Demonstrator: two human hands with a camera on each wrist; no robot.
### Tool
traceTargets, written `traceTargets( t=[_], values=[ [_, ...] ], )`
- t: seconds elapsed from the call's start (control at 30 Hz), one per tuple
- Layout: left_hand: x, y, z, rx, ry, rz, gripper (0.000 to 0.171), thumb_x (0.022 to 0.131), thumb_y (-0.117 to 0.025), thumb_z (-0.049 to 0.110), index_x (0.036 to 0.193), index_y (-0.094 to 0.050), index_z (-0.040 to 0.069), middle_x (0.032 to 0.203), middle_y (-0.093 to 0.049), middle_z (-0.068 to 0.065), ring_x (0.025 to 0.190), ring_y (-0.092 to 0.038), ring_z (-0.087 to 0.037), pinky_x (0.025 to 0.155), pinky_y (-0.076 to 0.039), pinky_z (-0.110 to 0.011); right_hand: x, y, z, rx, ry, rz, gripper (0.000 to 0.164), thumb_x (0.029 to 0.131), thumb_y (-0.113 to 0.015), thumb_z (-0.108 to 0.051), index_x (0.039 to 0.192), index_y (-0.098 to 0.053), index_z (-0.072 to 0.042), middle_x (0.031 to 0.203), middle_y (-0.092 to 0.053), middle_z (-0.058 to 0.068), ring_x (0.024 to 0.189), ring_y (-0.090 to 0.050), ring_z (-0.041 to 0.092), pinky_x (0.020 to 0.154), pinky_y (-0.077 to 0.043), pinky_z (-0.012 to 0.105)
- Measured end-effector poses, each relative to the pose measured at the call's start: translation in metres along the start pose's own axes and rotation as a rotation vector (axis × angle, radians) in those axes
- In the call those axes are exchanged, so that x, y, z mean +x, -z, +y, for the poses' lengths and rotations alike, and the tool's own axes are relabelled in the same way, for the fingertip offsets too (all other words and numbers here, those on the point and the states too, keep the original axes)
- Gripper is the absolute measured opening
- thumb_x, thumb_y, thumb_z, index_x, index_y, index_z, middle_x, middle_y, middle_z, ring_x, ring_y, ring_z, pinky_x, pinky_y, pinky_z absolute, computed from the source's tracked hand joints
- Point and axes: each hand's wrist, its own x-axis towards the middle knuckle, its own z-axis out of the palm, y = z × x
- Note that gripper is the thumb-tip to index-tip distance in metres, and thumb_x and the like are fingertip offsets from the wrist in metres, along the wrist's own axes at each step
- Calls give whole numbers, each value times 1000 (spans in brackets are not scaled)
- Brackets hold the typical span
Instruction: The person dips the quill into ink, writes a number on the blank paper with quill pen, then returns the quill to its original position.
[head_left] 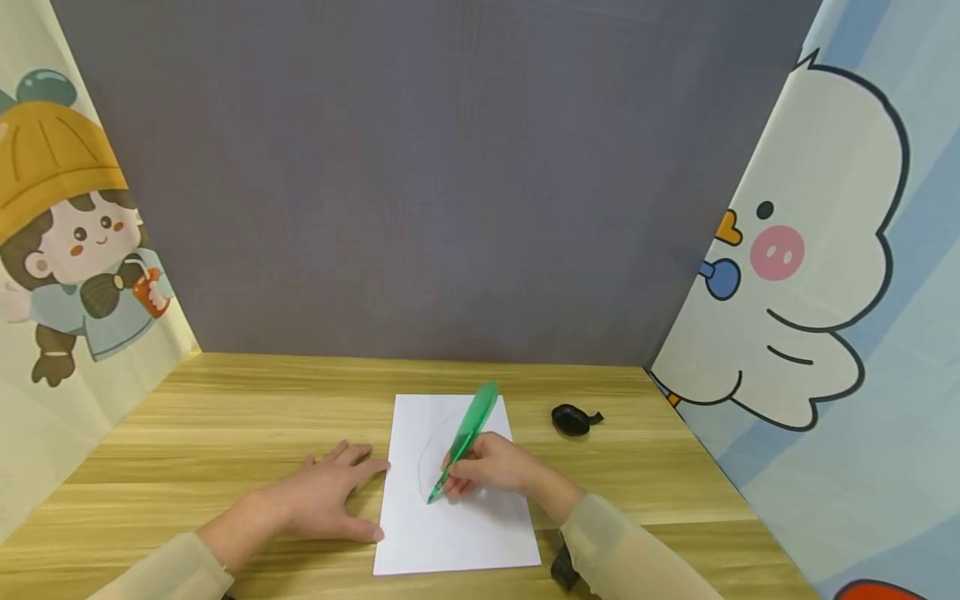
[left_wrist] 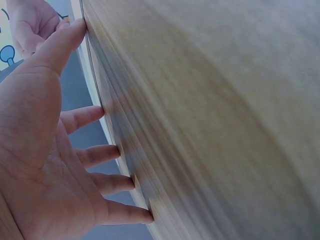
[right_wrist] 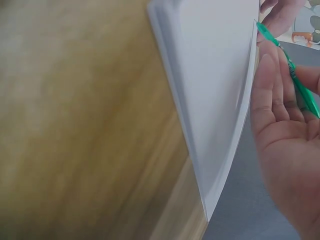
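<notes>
A white sheet of paper (head_left: 450, 546) lies on the wooden table in front of me, bearing a faint curved pencil-thin line (head_left: 420, 462). My right hand (head_left: 491, 468) pinches a green feather-shaped pen (head_left: 474, 423) between thumb and fingers, its tip at the lower end of that line. In the right wrist view the same pen (right_wrist: 304, 95) lies across the fingers, the paper edge beside it. My left hand (head_left: 322, 498) rests with fingers spread on the table left of the paper, thumb and a finger at its left edge. The left wrist view shows the palm (left_wrist: 55, 185) and straight fingers.
A small black rounded object (head_left: 572, 420) with a short tab lies right of the paper. Another dark object (head_left: 564, 568) is partly hidden by the right sleeve. A grey panel (head_left: 420, 183) stands behind the table (head_left: 262, 400), with cartoon-printed curtains at both sides.
</notes>
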Motion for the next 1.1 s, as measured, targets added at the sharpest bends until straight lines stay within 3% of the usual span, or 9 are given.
traceTargets(
  t=[0.8, 1.1],
  values=[
    [0, -1, 0, 7, -6, 11, 100, 83, -87, 68, 161, -53, 16, 169, -41, -29, 156, -32, -67, 108, -22, -98, -14, 7, 6, -28, 24, -62, 19, 104, -66, -15, 109, -79, -2, 97, -84, 11, 85, -81, 15, 79, -67, 29],
    [-1, -1, 2, 4, -4, 13, 100, 82, -87, 68, 161, -54, 16, 168, -42, -29, 156, -32, -67, 108, -21, -98, -21, 8, 7, -15, 32, -70, 21, 103, -66, -13, 110, -77, 3, 100, -83, 19, 87, -81, 20, 82, -68, 34]
  ],
)
